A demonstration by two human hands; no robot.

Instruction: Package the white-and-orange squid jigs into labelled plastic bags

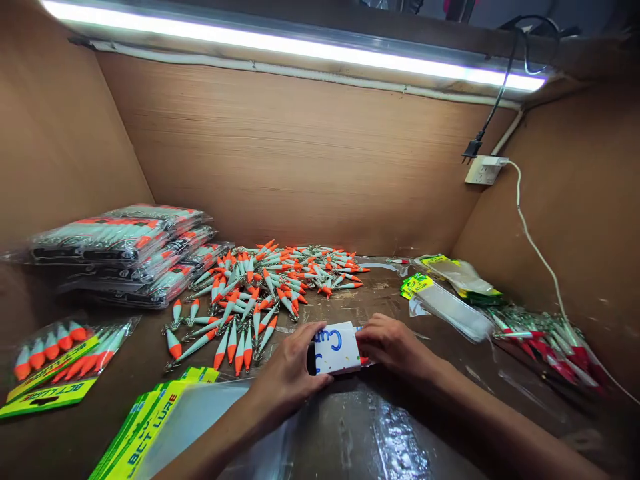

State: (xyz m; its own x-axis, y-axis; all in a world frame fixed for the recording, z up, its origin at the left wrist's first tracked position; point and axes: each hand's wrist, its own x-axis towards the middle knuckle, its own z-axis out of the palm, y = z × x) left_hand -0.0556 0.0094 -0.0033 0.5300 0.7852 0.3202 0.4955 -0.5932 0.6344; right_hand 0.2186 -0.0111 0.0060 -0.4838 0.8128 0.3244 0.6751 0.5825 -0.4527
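Observation:
Both my hands hold a small white card (336,350) with blue lettering, low over the brown worktop. My left hand (289,371) grips its left edge with thumb on top and fingers curled. My right hand (391,344) pinches its right edge, where an orange lure tip shows under the card. Just beyond the card lies a large heap of pale green and orange fishing lures (260,283), some lined up in a row near my left hand.
Stacked packed lure bags (125,250) sit at the left. A filled bag (55,363) and empty yellow-green BCT LURE bags (155,423) lie at the front left. More empty bags (450,293) and red-tipped lures (545,340) are at the right. A wall socket (483,170) with cables is on the right wall.

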